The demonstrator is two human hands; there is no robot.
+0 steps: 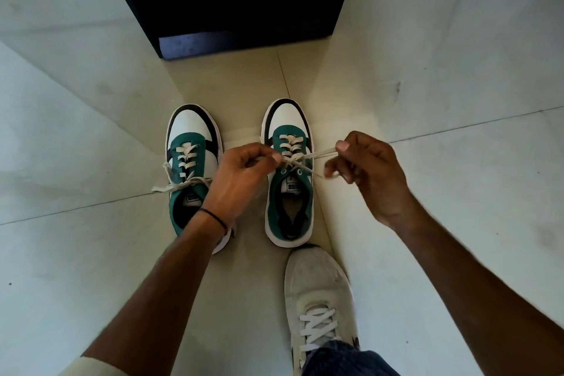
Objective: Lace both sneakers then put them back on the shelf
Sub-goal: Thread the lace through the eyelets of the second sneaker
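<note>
Two green, white and black sneakers stand side by side on the tiled floor, toes pointing away from me. The left sneaker (191, 159) has its cream lace tied in a loose bow. Over the right sneaker (288, 192), my left hand (241, 180) pinches the cream lace (317, 154) at the crossing above the upper eyelets. My right hand (369, 174) holds the lace's other end, pulled out taut to the right. The top pair of eyelets on the right sneaker shows no lace through it.
A dark shelf unit (241, 3) stands on the floor just beyond the sneakers. My own foot in a worn white shoe (317, 302) is planted directly behind the right sneaker. Pale floor tiles (91, 253) spread on both sides.
</note>
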